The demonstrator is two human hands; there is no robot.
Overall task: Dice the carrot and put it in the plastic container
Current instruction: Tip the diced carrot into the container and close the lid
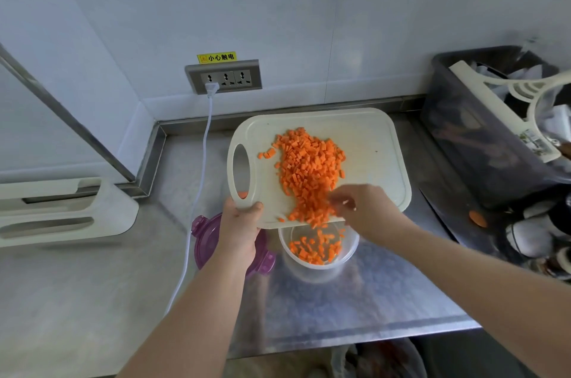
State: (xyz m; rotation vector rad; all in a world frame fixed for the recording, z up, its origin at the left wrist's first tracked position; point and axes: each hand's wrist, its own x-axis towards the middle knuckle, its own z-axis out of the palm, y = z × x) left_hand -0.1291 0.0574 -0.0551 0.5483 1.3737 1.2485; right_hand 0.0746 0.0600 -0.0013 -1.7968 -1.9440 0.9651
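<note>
Now the near left corner of the cutting board is clenched in the left grip, thumb on top, and the board is held over the plastic container. At its near edge the diced carrot is touched by the loose, unclenched fingers of the right grip. Some dice are seen inside the container, which stands on the bench beside a purple lid.

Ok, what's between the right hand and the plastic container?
Head view: carrot dice spilling off the cutting board lie between the right hand and the plastic container.
</note>
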